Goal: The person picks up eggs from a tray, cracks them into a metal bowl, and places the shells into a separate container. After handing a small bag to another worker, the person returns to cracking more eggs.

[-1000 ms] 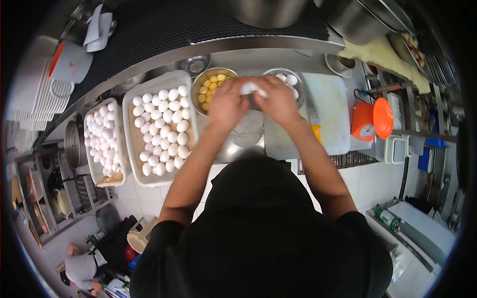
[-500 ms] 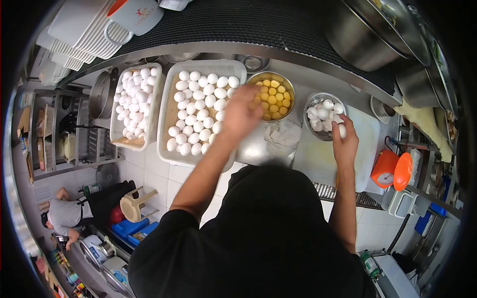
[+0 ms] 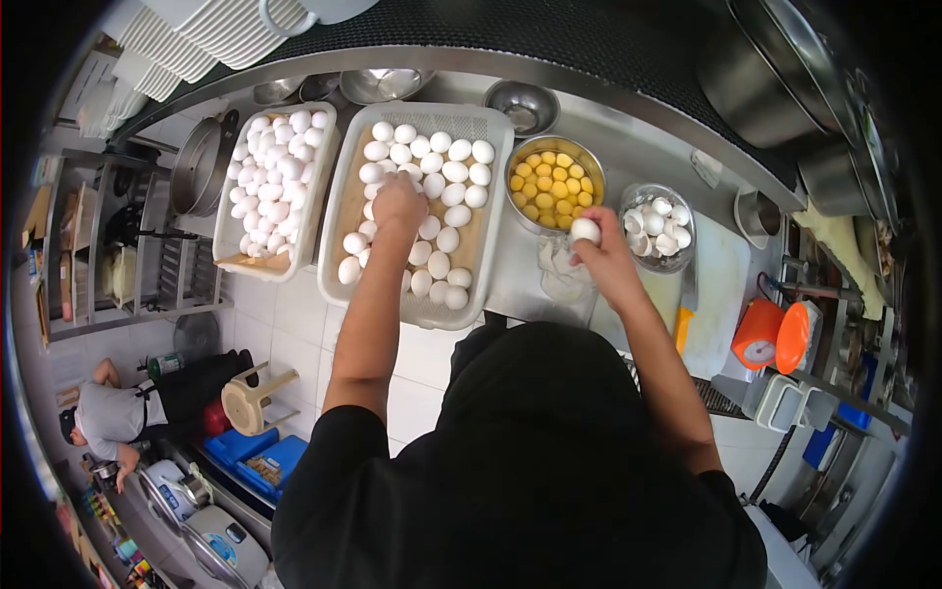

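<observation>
My left hand [image 3: 399, 203] reaches into a white plastic tray [image 3: 331, 250] of white eggs [image 3: 455, 193]. Its fingers curl down around an egg, with the tips hidden behind the hand. In my right hand [image 3: 610, 263] is a white egg [image 3: 586, 231], gripped between thumb and fingers just off the near rim of a metal bowl [image 3: 513, 208]. Many yolks [image 3: 559, 188] in clear egg white fill that bowl. To its right, a smaller bowl [image 3: 659, 266] contains broken eggshells [image 3: 657, 224]. A crumpled cloth [image 3: 564, 282] lies below my right hand.
A second tray [image 3: 324, 167] heaped with eggs stands on the left. On the right are a cutting board [image 3: 721, 294], a yellow-handled knife [image 3: 683, 329] and an orange scale [image 3: 758, 334]. A shelf [image 3: 471, 96] overhangs the back. Another person [image 3: 123, 412] is at lower left.
My left hand has moved left from the yolk bowl to the eggs in the tray. My right hand has moved left from the shell bowl to beside the yolk bowl. The view has shifted slightly.
</observation>
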Demonstrator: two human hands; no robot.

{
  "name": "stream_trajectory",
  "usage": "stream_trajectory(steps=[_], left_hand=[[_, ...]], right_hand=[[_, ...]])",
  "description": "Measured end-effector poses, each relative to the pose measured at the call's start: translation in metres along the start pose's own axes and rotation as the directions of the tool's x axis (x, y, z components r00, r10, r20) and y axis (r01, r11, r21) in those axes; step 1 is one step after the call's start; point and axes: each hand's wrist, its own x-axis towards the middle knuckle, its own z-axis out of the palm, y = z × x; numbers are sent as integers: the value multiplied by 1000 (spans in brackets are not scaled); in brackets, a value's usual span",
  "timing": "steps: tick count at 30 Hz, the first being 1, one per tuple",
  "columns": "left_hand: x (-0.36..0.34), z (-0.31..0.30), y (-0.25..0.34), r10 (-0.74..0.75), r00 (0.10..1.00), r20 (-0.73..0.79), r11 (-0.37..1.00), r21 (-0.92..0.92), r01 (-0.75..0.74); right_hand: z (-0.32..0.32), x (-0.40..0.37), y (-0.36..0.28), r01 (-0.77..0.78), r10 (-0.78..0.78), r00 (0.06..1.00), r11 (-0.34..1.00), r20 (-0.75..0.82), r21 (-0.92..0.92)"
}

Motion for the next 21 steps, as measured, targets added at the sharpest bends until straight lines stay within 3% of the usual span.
stream_trajectory(steps=[2, 4, 6, 8, 10, 11, 16, 19, 20, 21], left_hand=[[1, -1, -2, -7, 1000, 25, 1000, 10, 7], [0, -17, -7, -38, 997, 65, 999, -16, 39], [1, -24, -33, 56, 997, 54, 941, -337, -34], [-13, -31, -37, 130, 989, 73, 728, -684, -45], [-38, -58, -9, 205, 973, 103, 320, -947, 33], [-51, -69, 12, 251, 966, 62, 213, -977, 7], [-79, -66, 89, 344, 933, -101, 120, -981, -150], [-83, -52, 116, 391, 901, -190, 92, -965, -244], [-81, -47, 119, 409, 893, -187, 121, -959, -256], [-79, -45, 122, 425, 886, -183, 151, -951, -269]], right_hand=[[12, 2, -6, -29, 29, 1000, 995, 0, -95], [16, 5, -11, 0, 0, 1000, 998, -7, -68], [17, 8, -17, 78, -80, 996, 994, -23, -76], [16, 7, -29, 203, -209, 977, 971, -34, -125], [23, -4, -69, 414, -438, 894, 889, -96, -198], [26, -8, -89, 508, -546, 830, 826, -118, -245], [40, 1, -99, 715, -842, 508, 529, -180, -457], [47, 18, -67, 650, -836, 540, 488, -98, -583], [45, 23, -55, 605, -764, 645, 515, -5, -607], [43, 23, -51, 587, -749, 662, 546, -35, -597]])
